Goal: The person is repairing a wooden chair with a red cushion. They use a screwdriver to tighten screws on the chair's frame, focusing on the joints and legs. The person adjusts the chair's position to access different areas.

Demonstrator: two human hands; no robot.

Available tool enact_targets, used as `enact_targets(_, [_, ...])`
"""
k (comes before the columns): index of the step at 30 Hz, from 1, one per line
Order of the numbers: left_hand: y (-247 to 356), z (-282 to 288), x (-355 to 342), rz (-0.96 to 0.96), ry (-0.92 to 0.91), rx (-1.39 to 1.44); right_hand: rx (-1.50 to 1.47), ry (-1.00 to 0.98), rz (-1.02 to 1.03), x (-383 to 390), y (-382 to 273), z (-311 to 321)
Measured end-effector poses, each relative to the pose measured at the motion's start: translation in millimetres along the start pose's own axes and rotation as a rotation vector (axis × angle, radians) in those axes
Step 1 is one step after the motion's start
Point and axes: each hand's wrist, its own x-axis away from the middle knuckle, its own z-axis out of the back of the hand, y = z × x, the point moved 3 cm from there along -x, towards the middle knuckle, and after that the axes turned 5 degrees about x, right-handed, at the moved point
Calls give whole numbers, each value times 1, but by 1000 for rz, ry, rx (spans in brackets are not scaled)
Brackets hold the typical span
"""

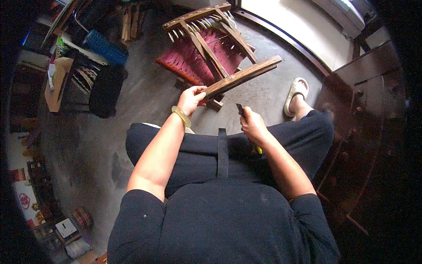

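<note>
My left hand (192, 100) is closed on the near end of a wooden rail of a small folding stool frame (246, 75). The frame is tilted, with crossed wooden legs and pale cord loops along its far rail. Under and behind it shows a dark red panel (184, 59) with many slits or gaps; whether it is part of the stool I cannot tell. To the right, apart from the wood, my right hand (253, 125) grips what looks like a utility knife (240, 110), dark at the tip and yellow at the lower end.
A light doorway (303, 26) with a raised dark sill lies at the far right. Dark wooden cabinets (369, 132) line the right side. At the left stand a cardboard piece (57, 86), a blue roll (103, 46) and a black stool or bag (105, 90). My sandalled foot (296, 94) rests on the grey floor.
</note>
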Motion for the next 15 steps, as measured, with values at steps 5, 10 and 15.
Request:
enact_targets(5, [8, 16, 20, -29, 21, -202, 144, 38, 151, 0, -32, 11])
enact_targets(10, [-3, 22, 22, -152, 110, -233, 453, 115, 250, -9, -62, 7])
enact_targets(15, [-18, 22, 17, -202, 136, -248, 552, 135, 279, -19, -85, -5])
